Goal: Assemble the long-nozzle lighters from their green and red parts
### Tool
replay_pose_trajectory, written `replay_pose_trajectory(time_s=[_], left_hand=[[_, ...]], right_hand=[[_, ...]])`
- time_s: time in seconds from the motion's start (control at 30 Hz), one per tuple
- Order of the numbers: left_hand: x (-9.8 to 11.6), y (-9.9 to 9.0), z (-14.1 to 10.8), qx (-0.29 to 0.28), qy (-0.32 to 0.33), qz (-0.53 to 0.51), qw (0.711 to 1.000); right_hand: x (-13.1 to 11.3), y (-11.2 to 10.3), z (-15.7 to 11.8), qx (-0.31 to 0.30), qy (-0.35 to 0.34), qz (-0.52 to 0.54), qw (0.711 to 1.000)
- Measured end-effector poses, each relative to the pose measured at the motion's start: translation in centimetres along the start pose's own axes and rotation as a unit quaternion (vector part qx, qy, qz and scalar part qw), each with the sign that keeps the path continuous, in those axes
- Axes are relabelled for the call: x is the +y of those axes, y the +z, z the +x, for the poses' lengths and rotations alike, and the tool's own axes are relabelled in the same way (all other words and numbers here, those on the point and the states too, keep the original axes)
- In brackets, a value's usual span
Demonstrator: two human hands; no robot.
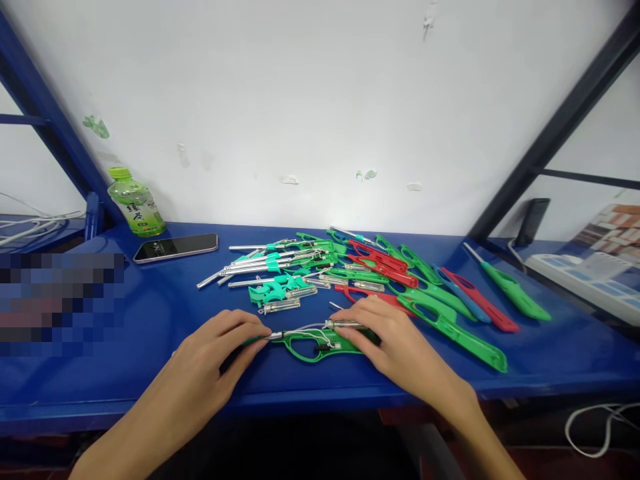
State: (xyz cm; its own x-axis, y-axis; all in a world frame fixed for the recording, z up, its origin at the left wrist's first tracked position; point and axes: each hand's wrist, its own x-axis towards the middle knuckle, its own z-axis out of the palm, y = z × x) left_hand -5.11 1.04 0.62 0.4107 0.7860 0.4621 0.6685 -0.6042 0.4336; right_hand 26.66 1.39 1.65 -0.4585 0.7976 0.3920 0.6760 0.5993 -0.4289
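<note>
A green lighter half-shell (306, 349) lies on the blue table near its front edge, inner side up, with white wires and a small black part in it. My left hand (227, 347) pinches the metal lighter tube (275, 337) at the shell's left end; the rest of the tube is mostly hidden under the fingers. My right hand (380, 333) closes its thumb and fingers on a clear fuel tank (336, 325) above the shell's right part. A thin wire runs from the tube to the tank. The shell's right end is covered by my right hand.
Behind my hands lies a pile of metal tubes (250, 267), teal triggers (270, 291), clear tanks (283, 305) and green and red half-shells (385, 263). A whole green lighter (515, 290) lies at right. A phone (175, 247) and a drink bottle (137, 207) stand back left.
</note>
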Motion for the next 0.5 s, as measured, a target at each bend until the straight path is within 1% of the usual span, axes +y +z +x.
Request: replay_pose_trajectory(time_s=[0.1, 0.27, 0.37, 0.5], left_hand=[[-0.09, 0.11, -0.02, 0.002, 0.011, 0.015, 1.000], [0.13, 0.16, -0.09, -0.011, 0.011, 0.047, 0.999], [0.42, 0.23, 0.08, -0.019, 0.015, 0.044, 0.999], [0.62, 0.18, 0.34, -0.045, 0.022, 0.030, 0.998]], right_hand=[[0.08, 0.04, -0.02, -0.001, -0.005, -0.005, 1.000], [0.01, 0.04, -0.05, 0.003, -0.008, -0.005, 1.000], [-0.03, 0.04, -0.07, 0.002, -0.007, 0.000, 1.000], [0.02, 0.09, -0.05, 0.001, -0.009, -0.001, 1.000]])
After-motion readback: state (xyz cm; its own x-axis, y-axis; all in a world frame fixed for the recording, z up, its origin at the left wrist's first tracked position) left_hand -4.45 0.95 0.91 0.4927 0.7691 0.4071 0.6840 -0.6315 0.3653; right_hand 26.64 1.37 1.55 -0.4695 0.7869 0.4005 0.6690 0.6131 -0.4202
